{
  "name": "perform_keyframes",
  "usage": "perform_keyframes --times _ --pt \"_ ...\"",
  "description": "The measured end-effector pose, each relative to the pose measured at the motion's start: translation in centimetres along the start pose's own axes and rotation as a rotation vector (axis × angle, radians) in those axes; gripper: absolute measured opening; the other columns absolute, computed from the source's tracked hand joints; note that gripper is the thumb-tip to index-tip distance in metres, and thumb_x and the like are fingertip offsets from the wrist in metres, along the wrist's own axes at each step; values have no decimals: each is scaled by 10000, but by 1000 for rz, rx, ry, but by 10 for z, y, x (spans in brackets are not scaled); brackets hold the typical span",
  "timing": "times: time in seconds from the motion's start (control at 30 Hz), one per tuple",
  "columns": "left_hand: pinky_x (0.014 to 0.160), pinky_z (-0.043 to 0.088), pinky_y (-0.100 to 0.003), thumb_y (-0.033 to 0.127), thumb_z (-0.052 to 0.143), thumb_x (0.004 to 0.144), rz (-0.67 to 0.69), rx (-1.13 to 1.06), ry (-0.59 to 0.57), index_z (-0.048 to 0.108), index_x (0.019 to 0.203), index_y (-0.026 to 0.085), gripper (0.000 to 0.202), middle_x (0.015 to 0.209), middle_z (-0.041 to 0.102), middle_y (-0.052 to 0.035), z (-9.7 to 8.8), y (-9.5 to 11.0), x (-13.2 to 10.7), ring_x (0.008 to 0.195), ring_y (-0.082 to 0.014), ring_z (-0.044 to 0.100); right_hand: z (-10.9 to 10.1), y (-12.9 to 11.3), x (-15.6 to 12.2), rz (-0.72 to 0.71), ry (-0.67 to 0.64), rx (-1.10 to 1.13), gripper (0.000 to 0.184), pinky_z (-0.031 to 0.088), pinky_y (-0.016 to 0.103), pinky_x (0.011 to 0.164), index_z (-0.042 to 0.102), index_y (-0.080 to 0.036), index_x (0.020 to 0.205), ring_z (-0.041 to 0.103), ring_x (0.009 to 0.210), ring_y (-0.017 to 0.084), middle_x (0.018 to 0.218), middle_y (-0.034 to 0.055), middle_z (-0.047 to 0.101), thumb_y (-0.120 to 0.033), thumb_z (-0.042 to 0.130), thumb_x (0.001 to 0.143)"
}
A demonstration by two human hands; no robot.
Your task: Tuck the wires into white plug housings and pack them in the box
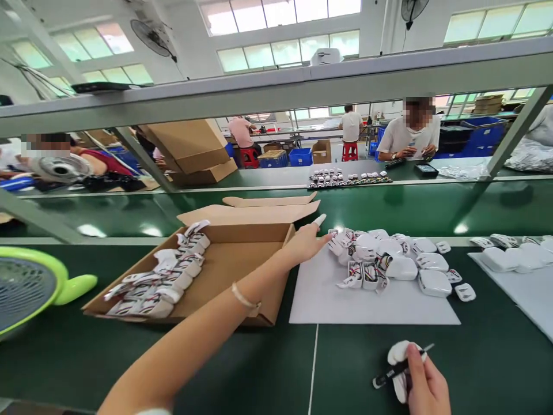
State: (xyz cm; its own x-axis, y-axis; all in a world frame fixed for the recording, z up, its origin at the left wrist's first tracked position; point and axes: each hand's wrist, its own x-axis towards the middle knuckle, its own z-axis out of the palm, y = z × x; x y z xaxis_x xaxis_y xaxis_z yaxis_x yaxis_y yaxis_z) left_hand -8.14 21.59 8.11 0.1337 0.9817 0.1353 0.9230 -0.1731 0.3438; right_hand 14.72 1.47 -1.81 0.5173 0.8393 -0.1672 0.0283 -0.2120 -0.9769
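My left hand (305, 244) reaches over the box's right side to the left edge of a pile of white plastic housings (401, 268) with coloured wires. Its index finger, in a white finger cot, is stretched out; the other fingertips touch or nearly touch the nearest housing. At the lower right, my right hand (425, 380) is closed around a small black-handled tool (389, 374) with a thin metal tip. White finger cots cover some of its fingers. The pile rests on a white sheet (371, 311).
An open cardboard box (242, 259) holds a row of wired white housings (173, 276) along its left side. A green handheld fan (64, 285) lies at far left. More white covers (522, 259) are at far right. Across the bench, a person (412, 135) works.
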Motion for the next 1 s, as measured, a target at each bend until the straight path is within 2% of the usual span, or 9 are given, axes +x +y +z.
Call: perform_keyframes --times 0.13,0.27,0.4,0.57,0.67,0.73,0.8,0.9,1.0 --pt "873 454 -297 286 686 721 125 -124 -72 569 1184 103 511 1106 645 -138 26 32 32 1094 -256 563 2 3 -1 23 -40 62 597 366 260 454 537 -186 555 402 473 139 484 -10 429 -776 574 639" --pt "881 469 -310 208 721 661 209 -236 -92 664 1051 149 398 1002 687 -84 23 35 33 1019 -249 604 1 6 -3 58 -35 133 566 336 247 451 513 -192 562 378 487 130 510 -12 417 -745 602 644" --pt "861 502 -360 193 687 705 194 -355 19 661 1072 172 369 957 713 -66 10 39 9 946 -252 645 2 6 -3 20 -68 138 545 344 250 459 505 -194 552 381 492 132 512 -9 417 -715 595 683" --pt "870 537 -323 253 648 782 232 -562 174 622 1148 182 374 1008 712 -34 -22 59 -38 953 -204 666 -1 13 -2 29 -75 168 534 340 241 456 544 -175 601 365 495 119 537 -11 422 -692 572 729" --pt "772 580 -313 248 708 721 260 -689 320 685 1030 167 320 878 732 -28 -45 74 -66 825 -209 694 -4 18 -2 -13 -113 154 527 367 246 487 527 -174 604 380 518 123 558 -11 421 -670 529 783" --pt "680 595 -306 239 730 685 236 -684 350 712 946 167 271 804 733 -20 -56 83 -84 742 -212 696 -4 17 -1 -88 -218 132 516 411 258 545 520 -176 610 442 564 140 597 8 472 -640 480 833" --pt "670 597 -308 225 729 676 217 -691 294 726 894 184 222 770 730 -4 -61 90 -101 719 -210 694 -5 8 2 -163 -368 125 476 445 271 598 553 -176 685 495 608 153 659 27 533 -589 425 885" --pt "713 596 -313 165 691 679 193 -808 84 735 821 211 156 769 729 14 -55 97 -121 762 -214 697 -8 -20 18 -249 -517 84 314 483 269 665 593 -190 964 547 703 157 794 32 593 -479 488 897" --pt "718 598 -325 119 637 675 181 -996 -92 737 835 209 209 781 727 8 -41 99 -131 827 -233 696 -9 -56 45 -342 -765 -13 471 488 305 847 503 -228 1224 559 950 170 1102 53 583 -350 657 796"
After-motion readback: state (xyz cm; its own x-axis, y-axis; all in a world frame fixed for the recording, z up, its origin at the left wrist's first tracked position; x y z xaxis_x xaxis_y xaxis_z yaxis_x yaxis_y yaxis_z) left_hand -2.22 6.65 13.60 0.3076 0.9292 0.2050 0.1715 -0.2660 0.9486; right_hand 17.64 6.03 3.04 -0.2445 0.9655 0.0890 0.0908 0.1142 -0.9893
